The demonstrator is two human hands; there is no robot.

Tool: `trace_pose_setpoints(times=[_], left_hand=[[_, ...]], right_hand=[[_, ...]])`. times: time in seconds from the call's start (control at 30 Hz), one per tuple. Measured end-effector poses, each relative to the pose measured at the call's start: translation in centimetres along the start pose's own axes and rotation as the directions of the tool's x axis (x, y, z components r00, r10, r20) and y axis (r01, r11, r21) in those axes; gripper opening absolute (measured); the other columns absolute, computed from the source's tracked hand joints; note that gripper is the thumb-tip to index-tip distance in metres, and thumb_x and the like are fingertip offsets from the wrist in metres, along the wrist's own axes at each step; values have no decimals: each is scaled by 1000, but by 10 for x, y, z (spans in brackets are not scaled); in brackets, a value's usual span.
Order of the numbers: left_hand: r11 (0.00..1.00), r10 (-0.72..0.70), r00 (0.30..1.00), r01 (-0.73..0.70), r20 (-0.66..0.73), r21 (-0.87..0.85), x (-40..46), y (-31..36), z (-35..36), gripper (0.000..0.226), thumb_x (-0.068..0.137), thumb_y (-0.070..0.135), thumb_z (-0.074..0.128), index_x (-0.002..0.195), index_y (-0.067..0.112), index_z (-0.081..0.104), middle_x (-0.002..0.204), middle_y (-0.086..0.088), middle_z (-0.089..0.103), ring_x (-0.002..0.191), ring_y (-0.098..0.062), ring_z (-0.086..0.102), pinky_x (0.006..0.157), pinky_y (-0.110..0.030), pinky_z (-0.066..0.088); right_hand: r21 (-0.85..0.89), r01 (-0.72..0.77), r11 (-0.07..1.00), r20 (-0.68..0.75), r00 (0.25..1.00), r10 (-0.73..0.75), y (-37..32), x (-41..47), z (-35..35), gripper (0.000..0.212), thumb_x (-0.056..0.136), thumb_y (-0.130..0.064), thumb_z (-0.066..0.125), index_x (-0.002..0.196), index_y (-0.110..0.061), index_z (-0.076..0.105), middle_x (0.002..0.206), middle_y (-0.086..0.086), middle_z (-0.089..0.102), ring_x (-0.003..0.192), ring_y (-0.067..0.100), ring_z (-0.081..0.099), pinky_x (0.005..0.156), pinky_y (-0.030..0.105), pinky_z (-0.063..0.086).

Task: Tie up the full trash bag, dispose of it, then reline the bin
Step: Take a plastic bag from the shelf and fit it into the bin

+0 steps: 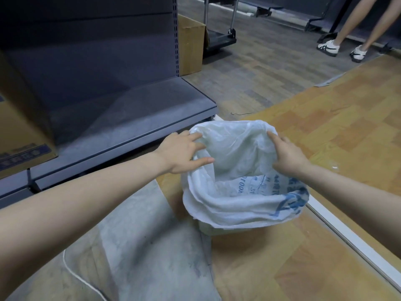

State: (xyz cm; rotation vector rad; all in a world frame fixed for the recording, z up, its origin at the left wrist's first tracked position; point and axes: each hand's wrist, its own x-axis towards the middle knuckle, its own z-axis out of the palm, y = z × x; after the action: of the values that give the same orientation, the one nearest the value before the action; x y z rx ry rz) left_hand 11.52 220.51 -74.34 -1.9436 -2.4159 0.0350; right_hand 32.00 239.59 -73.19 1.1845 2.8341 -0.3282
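A white translucent trash bag (234, 153) with blue printing lines a small pale bin (206, 229) on the floor; the bag's mouth is folded over the rim. The bag's inside looks empty. My left hand (184, 154) is at the bag's left edge, fingers spread, thumb over the plastic. My right hand (286, 155) holds the right edge, fingers tucked into the raised far fold. Only a sliver of the bin shows below the bag.
A grey metal shelf unit (121, 118) stands left of the bin, with cardboard boxes (191, 44) beside it. A grey sheet (138, 246) lies on the floor near me. Another person's legs (347, 29) stand at the far right. A trolley (221, 40) sits at the back.
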Motion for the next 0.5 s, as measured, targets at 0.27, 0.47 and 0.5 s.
trace_pose_setpoints(times=[0.27,0.47,0.5], left_hand=[[956,272,962,-265,-37,130,0,4,6,74,87,65,9,110,25,67,138,1,45,125,-22,34,111,-41,13],[893,445,896,-445,19,65,-3,-1,1,95,69,86,14,116,20,63,116,2,59,119,-21,44,113,-51,5],[886,458,888,-460,41,64,-5,0,1,92,66,88,24,114,20,63,110,3,61,115,-20,47,114,-51,3]], right_hand=[[-240,66,968,25,998,-62,4,-4,11,87,77,-8,58,147,-28,11,157,10,-4,111,34,53,61,32,42],[-411,-34,911,-106,994,-11,4,-12,16,90,83,-51,58,148,-32,-1,157,8,-15,141,37,14,92,49,46],[-401,-50,915,-103,995,9,4,-13,17,92,83,-50,58,148,-33,-6,156,8,-15,140,41,15,91,50,46]])
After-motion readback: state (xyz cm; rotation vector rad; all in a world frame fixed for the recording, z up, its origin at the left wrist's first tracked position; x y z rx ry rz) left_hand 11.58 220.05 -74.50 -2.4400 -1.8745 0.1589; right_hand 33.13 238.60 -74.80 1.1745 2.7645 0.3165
